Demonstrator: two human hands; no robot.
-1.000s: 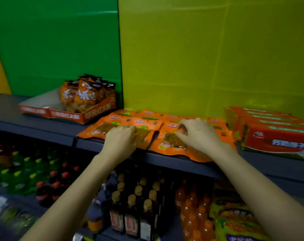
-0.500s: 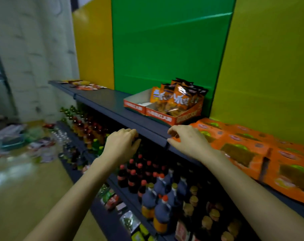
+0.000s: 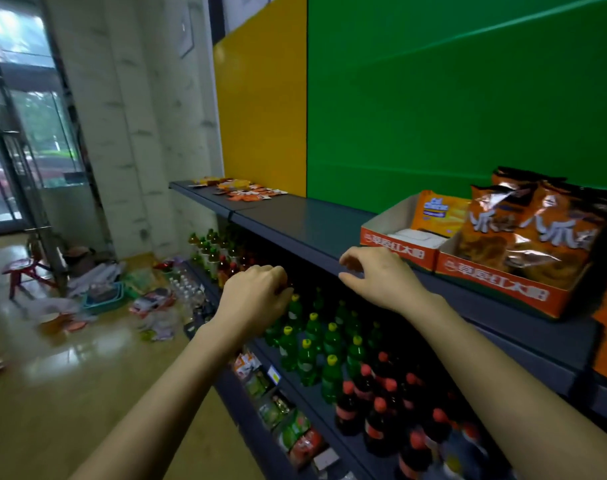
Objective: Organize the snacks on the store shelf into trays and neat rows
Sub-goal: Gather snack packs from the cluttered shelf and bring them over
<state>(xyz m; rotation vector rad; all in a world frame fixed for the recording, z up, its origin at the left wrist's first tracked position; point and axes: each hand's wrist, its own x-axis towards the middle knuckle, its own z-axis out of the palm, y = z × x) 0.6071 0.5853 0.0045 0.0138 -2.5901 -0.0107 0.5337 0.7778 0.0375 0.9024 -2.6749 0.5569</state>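
Note:
My left hand [image 3: 257, 296] hovers in front of the dark shelf's front edge [image 3: 295, 245], fingers loosely curled, holding nothing. My right hand [image 3: 378, 275] hangs just above that edge with fingers loosely bent, also empty. To its right stand two orange cardboard trays: the left tray [image 3: 395, 249] holds a yellow-orange packet [image 3: 437, 211], the right tray [image 3: 503, 289] holds several upright brown snack bags [image 3: 530, 233]. Far down the shelf lies a loose scatter of small orange snack packets [image 3: 243, 190].
Below the shelf stand rows of green bottles [image 3: 316, 344] and red-capped dark bottles [image 3: 381, 403]. Small packets [image 3: 288, 427] line the lowest shelf. Litter, a teal basket [image 3: 104, 299] and a red stool [image 3: 21, 271] sit on the floor at left.
My view has swung left along the shelf. Both hands left the flat orange packets they pressed a second ago and now hover empty near the shelf edge.

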